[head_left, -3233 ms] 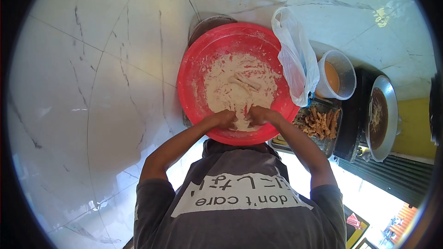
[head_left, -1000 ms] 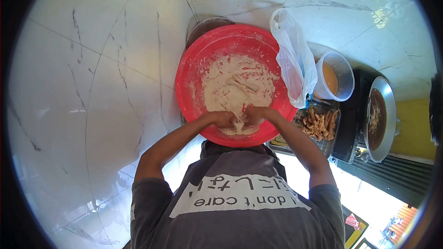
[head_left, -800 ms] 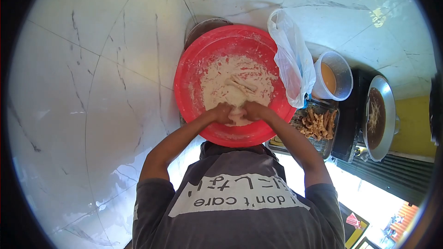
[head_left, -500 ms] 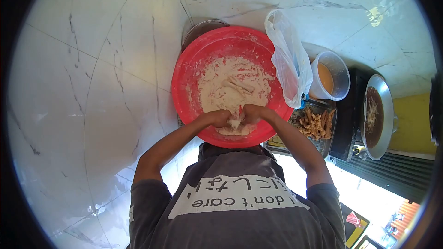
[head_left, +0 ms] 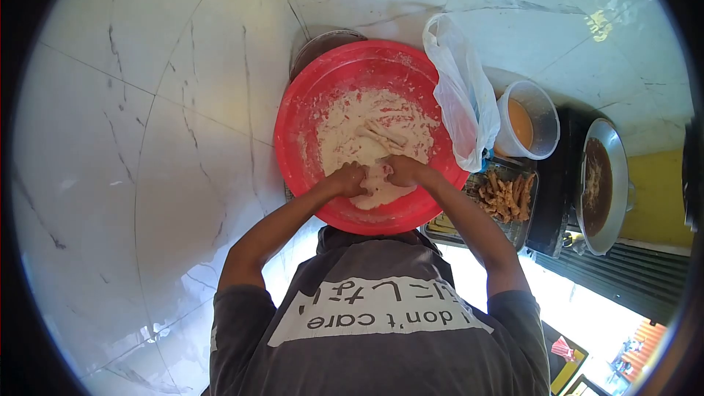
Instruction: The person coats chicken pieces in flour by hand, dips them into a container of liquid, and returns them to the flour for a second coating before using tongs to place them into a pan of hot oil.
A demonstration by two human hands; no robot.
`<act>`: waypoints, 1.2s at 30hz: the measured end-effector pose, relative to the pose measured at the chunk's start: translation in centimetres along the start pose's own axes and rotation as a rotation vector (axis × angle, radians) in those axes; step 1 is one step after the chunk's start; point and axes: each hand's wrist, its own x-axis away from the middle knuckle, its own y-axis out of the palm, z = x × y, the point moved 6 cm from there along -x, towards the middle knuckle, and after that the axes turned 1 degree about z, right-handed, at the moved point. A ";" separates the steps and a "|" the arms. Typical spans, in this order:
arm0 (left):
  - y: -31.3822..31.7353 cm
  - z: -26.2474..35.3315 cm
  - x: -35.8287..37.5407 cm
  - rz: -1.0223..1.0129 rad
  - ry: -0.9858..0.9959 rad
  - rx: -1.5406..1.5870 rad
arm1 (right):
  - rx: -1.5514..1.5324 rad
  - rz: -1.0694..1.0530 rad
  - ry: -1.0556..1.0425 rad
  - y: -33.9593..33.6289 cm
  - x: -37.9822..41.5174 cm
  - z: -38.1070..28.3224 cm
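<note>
Both hands are inside a big red basin (head_left: 297, 132) with pale flour (head_left: 341, 139) spread over its bottom. My left hand (head_left: 350, 179) is closed, its fingers curled down into the flour near the basin's near side. Just to its right, my right hand (head_left: 400, 170) also has its fingers curled in the flour. A small gap of flour lies between the two hands. What either hand grips, if anything, is hidden by fingers and flour. Beyond them, a few flour-coated, elongated pieces (head_left: 383, 133) lie in the middle of the basin.
Right of the basin are a white plastic bag (head_left: 466, 103), a clear bucket (head_left: 541, 121) with orange liquid, and a tray of brown fried pieces (head_left: 506, 196). Farther right stands a wide metal pan (head_left: 620, 191) of brown oil. A tiled wall (head_left: 198, 103) rises behind.
My hands have moved forward, away from my body, and slightly apart. The whitish clump between them no longer shows as a lump. The coated pieces stay in place.
</note>
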 end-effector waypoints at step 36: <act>0.4 -0.6 -1.3 0.237 0.133 -0.081 | 0.012 -0.083 -0.018 0.3 0.6 -0.7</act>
